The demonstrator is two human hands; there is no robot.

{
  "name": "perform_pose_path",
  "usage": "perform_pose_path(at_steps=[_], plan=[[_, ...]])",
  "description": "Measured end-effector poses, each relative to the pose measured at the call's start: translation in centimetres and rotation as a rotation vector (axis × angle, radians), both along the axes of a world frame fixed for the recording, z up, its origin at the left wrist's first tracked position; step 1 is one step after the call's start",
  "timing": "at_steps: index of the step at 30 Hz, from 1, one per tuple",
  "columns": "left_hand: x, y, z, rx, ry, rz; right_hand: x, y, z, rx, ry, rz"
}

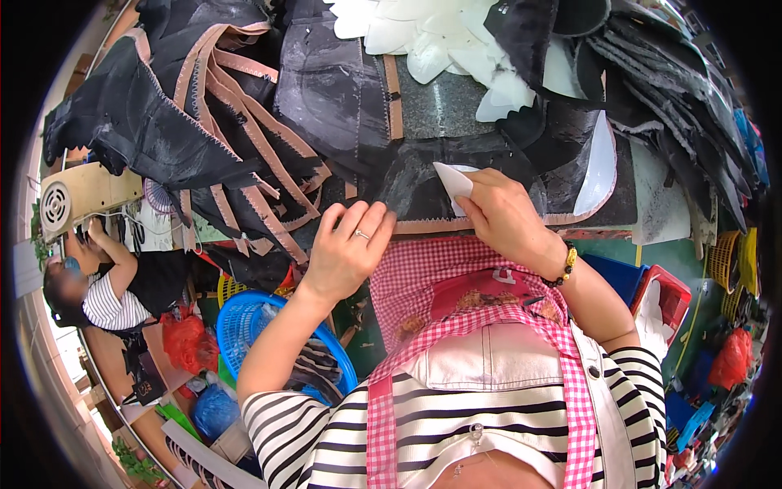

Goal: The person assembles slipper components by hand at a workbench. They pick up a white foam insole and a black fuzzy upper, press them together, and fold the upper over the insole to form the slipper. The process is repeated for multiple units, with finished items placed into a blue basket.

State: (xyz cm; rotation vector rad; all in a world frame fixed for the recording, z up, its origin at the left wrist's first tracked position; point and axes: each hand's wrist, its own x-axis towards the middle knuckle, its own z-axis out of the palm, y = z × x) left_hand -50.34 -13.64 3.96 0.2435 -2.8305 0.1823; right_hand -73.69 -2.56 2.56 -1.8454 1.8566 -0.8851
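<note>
The right hand [507, 213] is pinching a white pointed piece [454, 187] between thumb and fingers, at the middle of the frame; the tip is pointing toward the upper left. The left hand [350, 244] is hovering or resting just left of centre, its fingers bending and standing slightly apart; whether they are gripping anything, I cannot tell. Between the hands, a short stretch of black panel [415, 175] is showing, and a tan zigzag-edged strip [570, 218] is running along its near edge, curving upward at the right. Past that edge, a pink checked apron [423, 261] is hanging close below both hands. Sideways room is narrowing: tan-trimmed black pieces [208, 106] are crowding the upper left, stacked black sheets [668, 90] are filling the upper right, and white petal-shaped pieces [432, 41] are heaping at top centre. A blue basket [230, 326] is standing at lower left, below the left forearm.
</note>
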Motion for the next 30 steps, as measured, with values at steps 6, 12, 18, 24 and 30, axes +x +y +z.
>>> perform_pose_path(at_steps=[6,12,18,24,30], plan=[[-2.0,-1.3,3.7,-0.168,0.033,-0.248,3.0,-0.4,-0.1,-0.05,0.396,0.052],[-3.1,-2.9,9.2,-0.042,0.051,-0.167,0.5,0.5,1.3,-0.262,0.179,0.121],[-6.5,0.3,16.6,0.172,-0.094,-0.001,-4.3,-1.3,12.7,-0.022,0.023,0.467],[-7.8,1.0,18.1,1.326,-0.074,0.042,-5.5,-3.2,21.8,0.283,-0.021,0.78],[-7.1,2.0,14.4,1.718,0.13,-0.398,-6.4,-6.7,18.8,0.737,-0.592,1.169]])
